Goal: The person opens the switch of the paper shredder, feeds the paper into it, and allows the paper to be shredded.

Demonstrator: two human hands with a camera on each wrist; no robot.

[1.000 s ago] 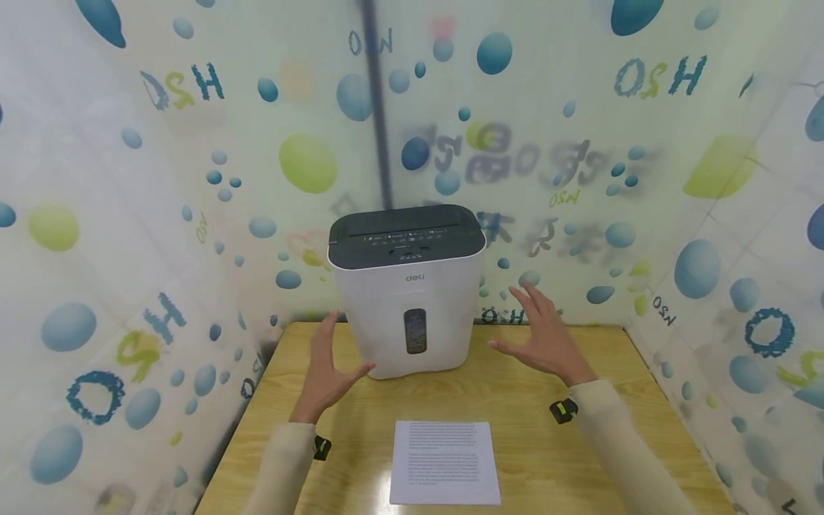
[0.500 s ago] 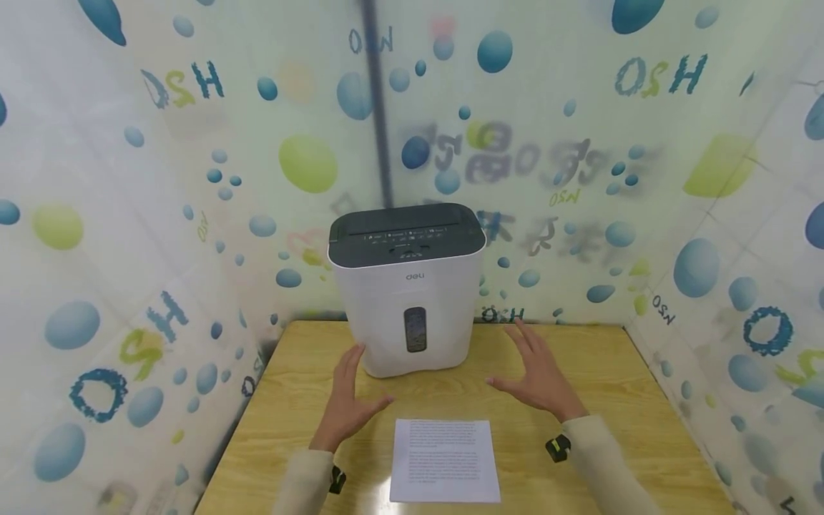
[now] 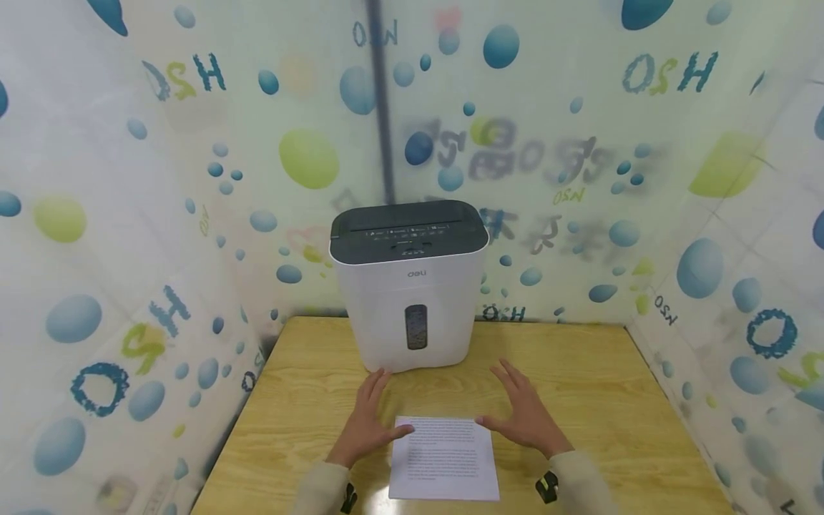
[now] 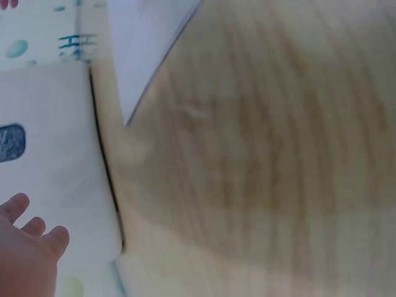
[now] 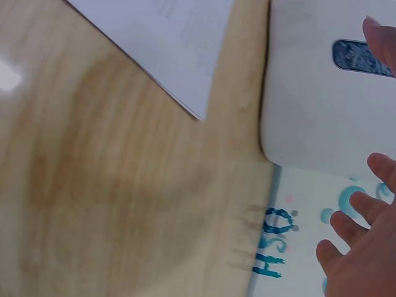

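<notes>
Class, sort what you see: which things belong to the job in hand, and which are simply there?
Apparently part of the job:
left hand and right hand, both empty
printed paper
white shredder, behind the paper

Simply there:
wooden table
patterned backdrop

The sleeved forearms [image 3: 582, 486] are stretched out from the near side. The left hand [image 3: 366, 429] is held at left and the right hand [image 3: 526, 420] at right, apart; their fingers [image 5: 348, 229] are loosely extended farward, and the thumbs [image 3: 402, 432] are turned inward toward each other.
</notes>
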